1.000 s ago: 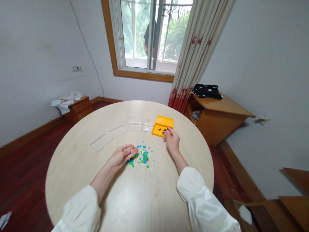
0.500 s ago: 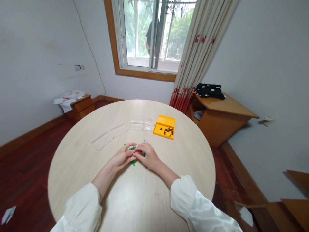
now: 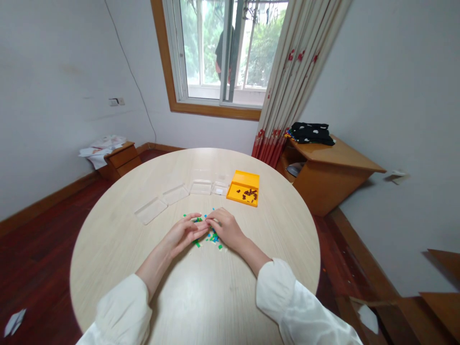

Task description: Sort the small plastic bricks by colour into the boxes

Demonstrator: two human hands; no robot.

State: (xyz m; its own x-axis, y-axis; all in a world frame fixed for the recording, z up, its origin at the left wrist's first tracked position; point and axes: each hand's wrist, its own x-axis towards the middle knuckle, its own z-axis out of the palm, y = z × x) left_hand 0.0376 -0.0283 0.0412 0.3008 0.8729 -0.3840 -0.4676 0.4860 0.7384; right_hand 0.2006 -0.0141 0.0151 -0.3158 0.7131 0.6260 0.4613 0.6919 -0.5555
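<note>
Small green, blue and white toy pieces point(image 3: 214, 237) lie in a loose pile on the round table, under and around both hands. My left hand point(image 3: 185, 233) is over the left of the pile, palm turned partly up and fingers stretched out. Whether small pieces rest in that palm cannot be made out. My right hand point(image 3: 229, 228) is over the right side of the pile, thumb and fingertips pinched together close to the left fingertips. What the pinch holds, if anything, is too small to name. Beyond the hands, a yellow box point(image 3: 233, 197) lies with its lid open, holding several dark brown pieces point(image 3: 250, 194).
Clear plastic trays point(image 3: 151, 211) form an arc left of the yellow box on the pale round table point(image 3: 215, 297). A small clear box point(image 3: 220, 189) sits beside the yellow one. Behind stand a wooden desk point(image 3: 345, 153), a curtain point(image 3: 294, 72) and a window.
My right hand has drawn slightly right, away from my left palm, uncovering more blue and green pieces. My left hand stays nearly in place. The whole view has shifted a little.
</note>
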